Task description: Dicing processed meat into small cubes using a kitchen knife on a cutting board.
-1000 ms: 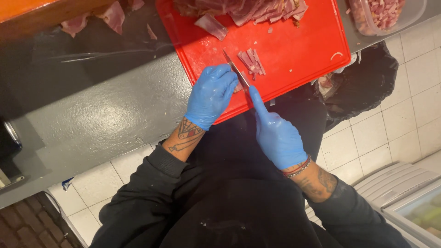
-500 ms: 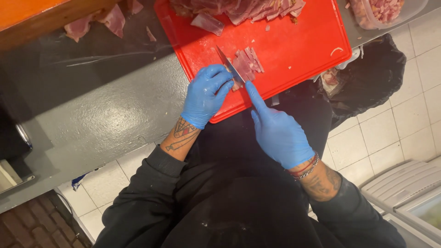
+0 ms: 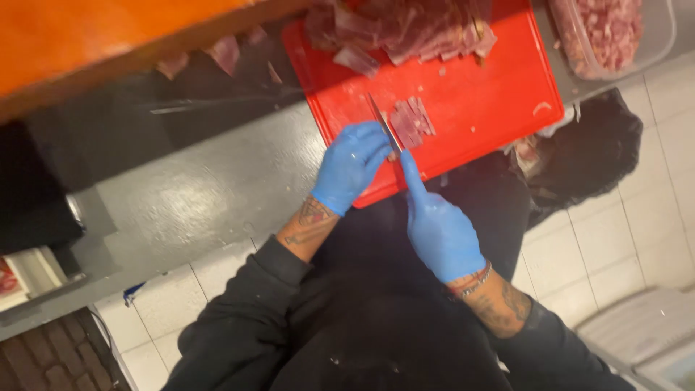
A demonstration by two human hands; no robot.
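While a clear plastic tub (image 3: 615, 36) sits at the far right edge of the grey tabletop (image 3: 210, 195), packed with pale pink diced meat, the red cutting board (image 3: 499, 94) beside it carries the rest of the work. A heap of thin, dark red sliced meat (image 3: 405, 25) is piled along the board's far edge, and a few loose scraps (image 3: 224, 54) lie off the board on the tabletop near an orange surface (image 3: 108, 43).

Close to the board's near edge lies a small stack of meat strips (image 3: 413, 123), dark red with paler streaks, cut into narrow parallel pieces. The left hand (image 3: 351, 163), in a blue glove, is curled closed around the handle of a knife (image 3: 384, 127), whose narrow blade rests against the left side of the strips. The right hand (image 3: 438, 221), also in a blue glove, has its forefinger stretched out towards the strips, the tip just beside them, with the other fingers folded in. Both forearms are tattooed, and a beaded bracelet (image 3: 470, 282) circles the right wrist.
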